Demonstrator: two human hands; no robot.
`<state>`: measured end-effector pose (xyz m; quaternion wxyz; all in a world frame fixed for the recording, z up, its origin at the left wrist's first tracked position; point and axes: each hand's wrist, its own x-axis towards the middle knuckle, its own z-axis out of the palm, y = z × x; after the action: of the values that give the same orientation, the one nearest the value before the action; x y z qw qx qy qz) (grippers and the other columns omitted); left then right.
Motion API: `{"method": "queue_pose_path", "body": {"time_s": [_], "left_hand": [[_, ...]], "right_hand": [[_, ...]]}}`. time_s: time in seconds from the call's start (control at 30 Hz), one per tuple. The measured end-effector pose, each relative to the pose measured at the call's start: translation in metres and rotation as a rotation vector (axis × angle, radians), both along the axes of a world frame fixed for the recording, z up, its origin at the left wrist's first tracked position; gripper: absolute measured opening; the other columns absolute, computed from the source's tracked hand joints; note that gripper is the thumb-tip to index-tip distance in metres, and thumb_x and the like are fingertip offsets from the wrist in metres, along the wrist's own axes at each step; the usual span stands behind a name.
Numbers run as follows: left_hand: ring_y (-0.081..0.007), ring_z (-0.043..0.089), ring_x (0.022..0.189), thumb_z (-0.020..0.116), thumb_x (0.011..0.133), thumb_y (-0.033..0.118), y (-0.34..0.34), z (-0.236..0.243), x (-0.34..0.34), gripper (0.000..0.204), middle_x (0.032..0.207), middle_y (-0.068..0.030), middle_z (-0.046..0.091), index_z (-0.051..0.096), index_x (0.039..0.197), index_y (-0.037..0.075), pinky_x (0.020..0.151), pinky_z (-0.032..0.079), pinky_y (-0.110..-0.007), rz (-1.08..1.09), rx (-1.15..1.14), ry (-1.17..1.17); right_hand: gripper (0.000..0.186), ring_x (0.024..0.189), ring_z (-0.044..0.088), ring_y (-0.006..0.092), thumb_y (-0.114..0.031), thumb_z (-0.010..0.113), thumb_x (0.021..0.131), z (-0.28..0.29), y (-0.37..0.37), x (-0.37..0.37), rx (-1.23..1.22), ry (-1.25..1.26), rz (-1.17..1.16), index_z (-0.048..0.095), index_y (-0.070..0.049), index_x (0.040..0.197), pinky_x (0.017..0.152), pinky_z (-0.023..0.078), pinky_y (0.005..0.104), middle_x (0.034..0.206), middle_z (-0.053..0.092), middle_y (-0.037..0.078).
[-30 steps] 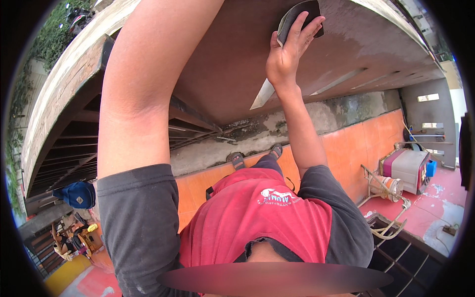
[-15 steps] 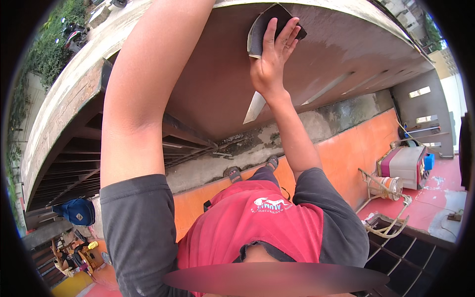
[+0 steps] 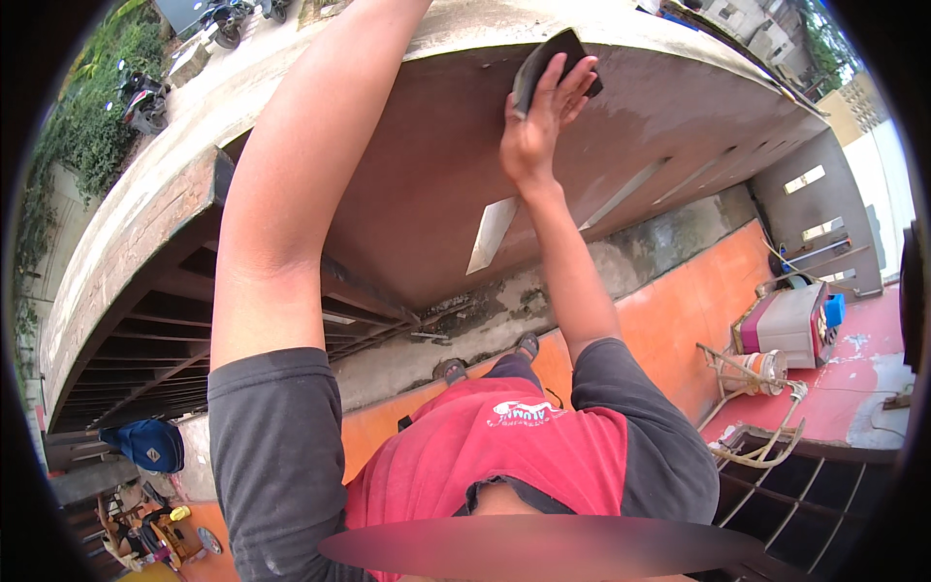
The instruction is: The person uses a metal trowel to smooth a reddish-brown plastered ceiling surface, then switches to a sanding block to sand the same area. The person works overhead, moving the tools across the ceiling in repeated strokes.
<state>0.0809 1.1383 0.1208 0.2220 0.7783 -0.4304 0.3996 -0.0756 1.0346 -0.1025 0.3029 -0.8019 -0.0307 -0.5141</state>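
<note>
My right hand (image 3: 535,131) is raised against a brown, smooth wall (image 3: 436,136), just below its pale top edge. Under its fingers lies a bent dark sheet that looks like sandpaper (image 3: 562,46), its grey side curling up by the thumb. The fingers are stretched over the sheet and press it to the wall. My left arm (image 3: 281,175) reaches up across the wall and out past the top of the picture, so the left hand is out of sight.
Slots (image 3: 493,233) pierce the wall. A dark slatted gate (image 3: 145,335) stands left. Below are an orange floor strip (image 3: 659,301) and my sandalled feet (image 3: 452,371). At right are a bucket (image 3: 761,371), a grey-and-maroon machine (image 3: 790,325) and a hose (image 3: 766,456). A blue bag (image 3: 150,444) hangs left.
The view has tilted, bringing more of the wall's top ledge into sight. My right hand has turned slightly, and the sheet shows less of its grey side.
</note>
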Motion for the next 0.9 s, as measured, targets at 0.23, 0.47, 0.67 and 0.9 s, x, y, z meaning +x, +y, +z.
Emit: {"method": "queue_pose_path", "body": {"time_s": [0.23, 0.47, 0.67, 0.9], "left_hand": [[-0.0410, 0.072, 0.090, 0.060, 0.100, 0.028, -0.005, 0.003, -0.010, 0.050, 0.094, -0.0207, 0.074, 0.051, 0.138, -0.002, 0.081, 0.056, -0.050, -0.059, -0.023, 0.014], [-0.0404, 0.072, 0.088, 0.061, 0.098, 0.028, 0.003, 0.002, -0.008, 0.047, 0.094, -0.0209, 0.074, 0.056, 0.133, -0.003, 0.080, 0.056, -0.050, -0.104, -0.051, 0.017], [-0.0426, 0.070, 0.093, 0.062, 0.098, 0.032, -0.003, 0.002, -0.008, 0.037, 0.096, -0.0248, 0.073, 0.064, 0.112, -0.003, 0.085, 0.053, -0.052, -0.047, -0.019, -0.006], [-0.0452, 0.069, 0.096, 0.062, 0.098, 0.035, -0.005, 0.005, -0.008, 0.039, 0.095, -0.0276, 0.072, 0.065, 0.109, -0.002, 0.088, 0.051, -0.053, -0.023, 0.021, 0.039]], "right_hand": [[0.076, 0.160, -0.011, 0.0443, -0.047, 0.037, 0.112, 0.014, -0.025, 0.015, 0.260, -0.085, -0.114, 0.002, -0.013, 0.169, 0.123, -0.008, 0.0638, 0.175, -0.012, 0.020], [0.074, 0.158, -0.013, 0.0494, -0.038, 0.041, 0.111, -0.010, -0.004, 0.006, 0.024, -0.026, -0.043, 0.003, -0.012, 0.169, 0.120, -0.008, 0.0699, 0.173, -0.013, 0.025], [0.074, 0.159, -0.012, 0.0476, -0.039, 0.039, 0.112, 0.021, -0.059, 0.023, 0.372, -0.090, -0.169, 0.000, -0.010, 0.168, 0.122, -0.006, 0.0689, 0.173, -0.014, 0.024], [0.081, 0.158, -0.011, 0.0509, -0.038, 0.050, 0.106, -0.044, 0.029, 0.001, -0.082, -0.015, -0.045, 0.009, -0.011, 0.169, 0.120, -0.007, 0.0688, 0.171, -0.010, 0.032]]}}
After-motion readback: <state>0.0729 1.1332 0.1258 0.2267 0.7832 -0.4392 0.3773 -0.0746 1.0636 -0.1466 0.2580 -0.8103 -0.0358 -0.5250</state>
